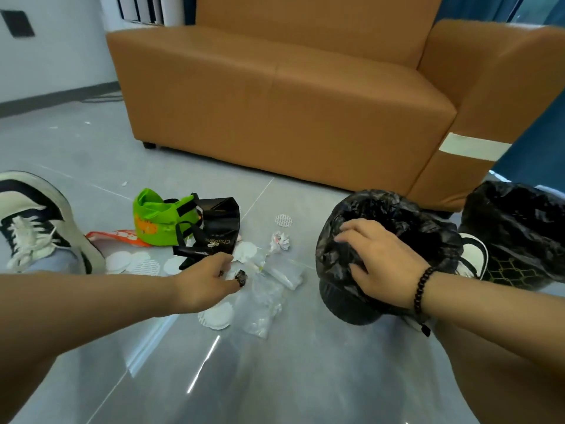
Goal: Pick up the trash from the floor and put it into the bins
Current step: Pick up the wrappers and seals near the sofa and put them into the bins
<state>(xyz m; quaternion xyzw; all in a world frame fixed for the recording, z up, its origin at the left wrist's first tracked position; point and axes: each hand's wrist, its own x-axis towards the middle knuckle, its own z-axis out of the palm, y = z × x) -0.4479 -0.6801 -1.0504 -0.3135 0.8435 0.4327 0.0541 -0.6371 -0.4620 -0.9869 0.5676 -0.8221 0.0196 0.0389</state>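
Trash lies on the grey floor: a green bag point(159, 221), a black paper bag point(217, 228), an orange wrapper point(119, 237), several white round pads point(134, 261), a crumpled paper point(279, 241) and clear plastic bags point(266, 298). My left hand point(208, 283) reaches over the pile and pinches a small dark scrap point(241, 276). My right hand point(376, 261) grips the rim of a tilted bin lined with a black bag point(382, 215). A second black-lined bin point(519, 228) stands to its right.
A tan leather sofa point(290, 102) fills the back, close behind the bins. My shoes show at the left point(36, 221) and between the bins point(474, 255). One more white pad point(283, 220) lies near the sofa. A blue curtain point(538, 142) hangs at the right.
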